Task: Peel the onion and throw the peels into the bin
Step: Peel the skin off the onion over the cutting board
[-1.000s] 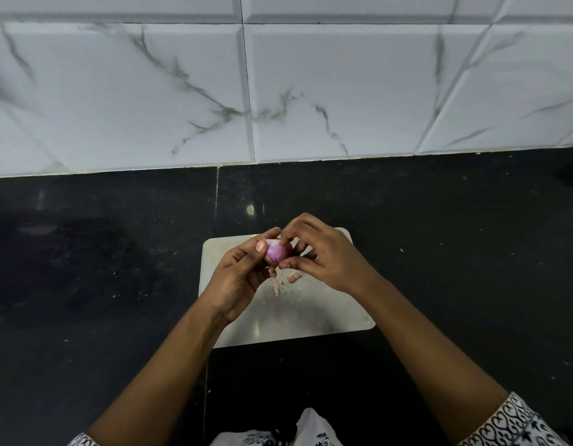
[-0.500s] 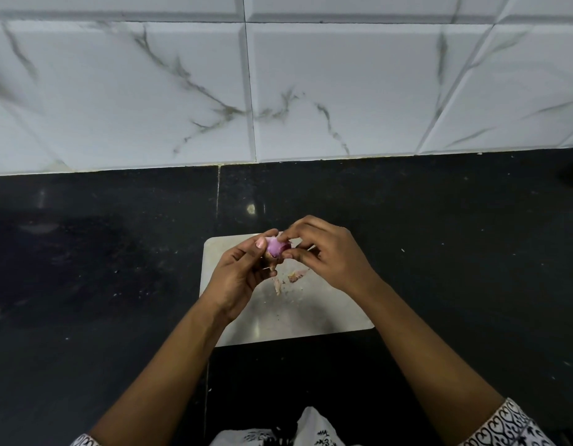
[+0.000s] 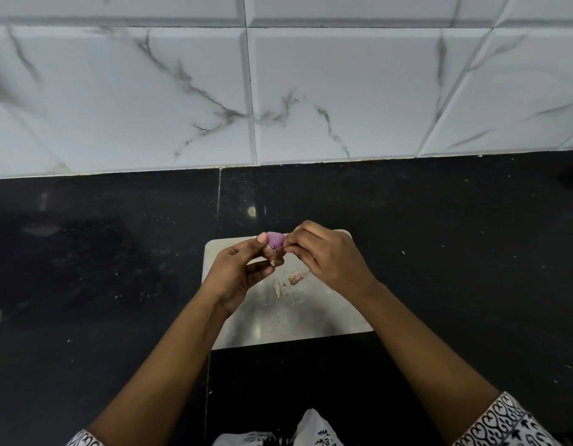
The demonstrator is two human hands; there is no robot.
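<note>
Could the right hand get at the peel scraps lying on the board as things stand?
Probably yes: the peel scraps lie bare on the board, just beside the right hand, nothing over them. It would first have to let go of the onion.

We see a small purple onion [image 3: 275, 240], smooth and bare on top, pinched between the fingertips of both hands. Brownish peel scraps [image 3: 296, 278] lie below the hands, some skin clinging under the onion.
</note>
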